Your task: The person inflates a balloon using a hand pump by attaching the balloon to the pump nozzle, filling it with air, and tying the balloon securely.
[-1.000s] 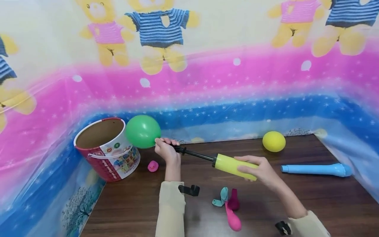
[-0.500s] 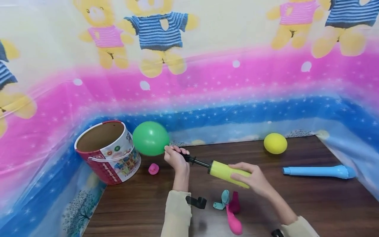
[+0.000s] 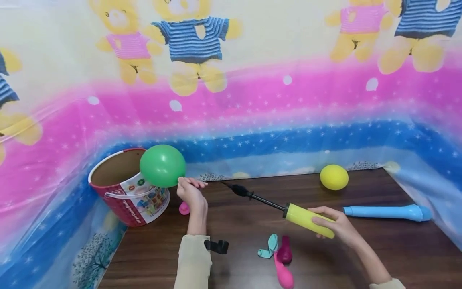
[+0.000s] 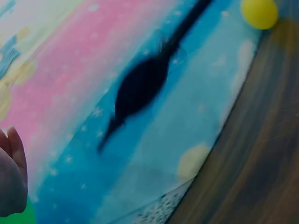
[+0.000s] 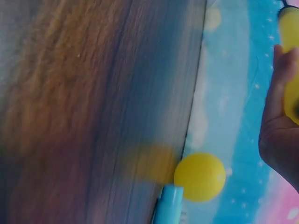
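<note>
A round, inflated green balloon [image 3: 162,165] is pinched at its neck by my left hand [image 3: 192,193], in front of the bucket in the head view. My right hand [image 3: 337,226] grips the yellow barrel of a balloon pump [image 3: 306,218]. The pump's black nozzle [image 4: 142,86] points toward the left hand, apart from the balloon, with a gap between them. In the left wrist view only a bit of the left hand [image 4: 13,172] and a sliver of green balloon [image 4: 21,214] show. The right wrist view shows the right hand [image 5: 280,116] around the barrel.
A block bucket [image 3: 126,192] stands at the left, a small pink toy duck [image 3: 184,208] beside it. Limp balloons [image 3: 283,269] in teal, magenta and pink lie at the front. A yellow balloon [image 3: 334,177] and a light blue toy microphone [image 3: 386,212] lie on the right.
The pump's nozzle has come out of the green balloon's neck. My left hand has moved left with the balloon, my right hand rightward with the pump.
</note>
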`<state>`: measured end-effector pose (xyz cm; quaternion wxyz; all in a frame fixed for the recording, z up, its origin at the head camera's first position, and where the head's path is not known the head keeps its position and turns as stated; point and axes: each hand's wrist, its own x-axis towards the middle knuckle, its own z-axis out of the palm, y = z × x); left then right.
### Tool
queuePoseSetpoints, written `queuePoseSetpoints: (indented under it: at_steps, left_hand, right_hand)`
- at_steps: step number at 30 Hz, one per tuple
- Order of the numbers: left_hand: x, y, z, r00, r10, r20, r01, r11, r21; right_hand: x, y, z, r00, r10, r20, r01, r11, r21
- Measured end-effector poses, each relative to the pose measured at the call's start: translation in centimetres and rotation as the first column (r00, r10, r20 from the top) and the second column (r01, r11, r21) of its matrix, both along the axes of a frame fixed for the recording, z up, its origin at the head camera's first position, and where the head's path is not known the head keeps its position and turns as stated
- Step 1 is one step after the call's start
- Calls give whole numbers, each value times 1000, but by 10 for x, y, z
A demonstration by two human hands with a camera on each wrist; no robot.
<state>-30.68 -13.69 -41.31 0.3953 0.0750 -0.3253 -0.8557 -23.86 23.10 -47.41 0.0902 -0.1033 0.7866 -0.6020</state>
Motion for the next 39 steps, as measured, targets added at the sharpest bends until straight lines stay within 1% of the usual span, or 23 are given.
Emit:
queuePoseSetpoints:
  at_steps: [1, 3, 5, 8, 10, 12, 14, 18, 22, 24, 27, 30, 32, 34, 36, 37, 38, 39]
  left_hand:
    - [2, 0, -1, 1000, -14, 1, 14, 1000, -28]
    - [6, 5, -5, 998, -62, 19, 64, 995, -75]
    - [9, 13, -11, 993, -112, 43, 116, 987, -107]
    - [15, 21, -20, 987, -150, 63, 157, 978, -135]
    - [19, 25, -24, 983, -172, 69, 181, 973, -143]
    - [23, 28, -26, 976, -200, 82, 210, 967, -147]
    - [27, 32, -26, 966, -234, 109, 249, 957, -152]
    - [34, 38, -25, 937, -302, 177, 330, 931, -158]
    - [39, 40, -24, 906, -372, 200, 405, 900, -160]
    - [40, 41, -22, 895, -398, 202, 431, 888, -162]
    - [40, 42, -18, 887, -422, 191, 452, 877, -163]
    - [39, 44, -17, 879, -440, 184, 469, 867, -166]
    - [40, 45, -16, 874, -452, 179, 480, 861, -167]
    - [42, 47, -17, 866, -469, 174, 494, 855, -159]
    - [43, 50, -17, 858, -486, 168, 509, 848, -149]
    - [44, 52, -17, 852, -497, 163, 519, 843, -143]
    - [44, 55, -16, 845, -510, 160, 530, 837, -138]
    - [45, 58, -16, 838, -522, 161, 542, 830, -133]
  right_hand:
    - [-4, -1, -2, 1000, 4, 31, -5, 1000, 14]
    - [-13, -8, -7, 998, 26, 48, -29, 997, 69]
    - [-22, -17, -13, 999, 33, 36, -37, 990, 134]
    - [-31, -28, -23, 999, 40, -3, -39, 973, 228]
    - [-34, -32, -30, 999, 33, 4, -32, 969, 244]
    - [-37, -34, -38, 1000, 23, 16, -26, 969, 245]
    - [-39, -33, -45, 1000, 12, 28, -19, 969, 248]
    - [-44, -30, -56, 1000, 6, 31, -15, 958, 286]
    - [-47, -28, -61, 1000, 24, 12, -27, 951, 309]
    - [-50, -30, -60, 999, 36, -10, -31, 946, 323]
    - [-54, -35, -56, 998, 37, -50, -18, 941, 337]
    - [-56, -42, -51, 993, 8, -116, 33, 938, 344]
    - [-54, -49, -45, 979, -41, -199, 108, 934, 340]
    - [-51, -60, -35, 952, -100, -290, 195, 927, 319]
    - [-46, -75, -22, 924, -157, -349, 259, 928, 269]
    - [-44, -84, -15, 915, -174, -364, 270, 934, 233]
    - [-41, -93, -9, 914, -182, -364, 266, 944, 196]
    - [-37, -103, -3, 918, -180, -354, 248, 956, 157]
